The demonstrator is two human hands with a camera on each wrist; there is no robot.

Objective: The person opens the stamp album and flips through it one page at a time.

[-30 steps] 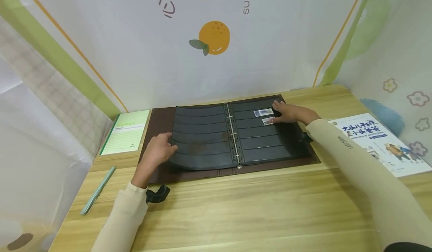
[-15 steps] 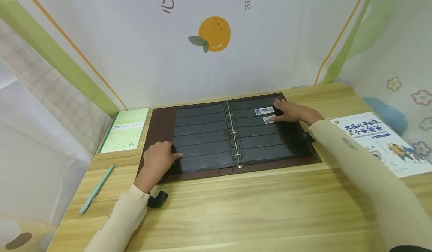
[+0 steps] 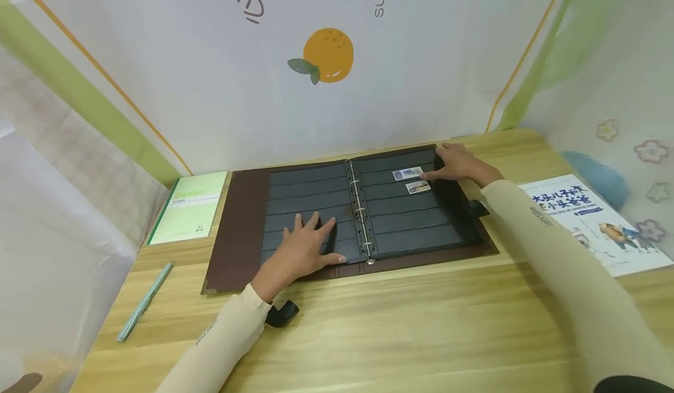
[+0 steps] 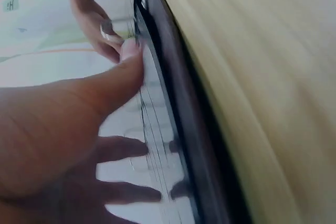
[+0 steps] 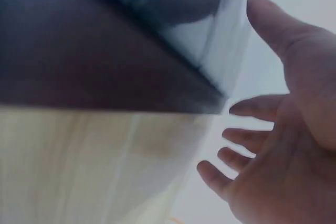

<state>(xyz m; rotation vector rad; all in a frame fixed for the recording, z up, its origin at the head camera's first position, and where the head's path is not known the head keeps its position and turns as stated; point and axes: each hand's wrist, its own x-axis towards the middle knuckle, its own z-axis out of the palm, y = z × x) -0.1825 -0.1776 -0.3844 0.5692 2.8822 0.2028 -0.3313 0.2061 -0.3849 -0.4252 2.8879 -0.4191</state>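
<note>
Open brown ring-binder stamp album (image 3: 239,229) with dark strip-pocket pages is lying flat on the wooden table (image 3: 400,328). Left hand (image 3: 305,247) is pressing the album's left page, fingers spread wide. Right hand (image 3: 460,164) is resting at the album's far right corner, fingers extended, forefinger touching beside the upper small rectangular stamp (image 3: 407,173).

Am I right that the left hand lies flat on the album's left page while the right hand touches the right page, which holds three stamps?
Not quite: the head view shows two stamps on the right page, not three. The rest holds: the left hand lies flat on the left page of the album, and the right hand touches the right page.
</note>
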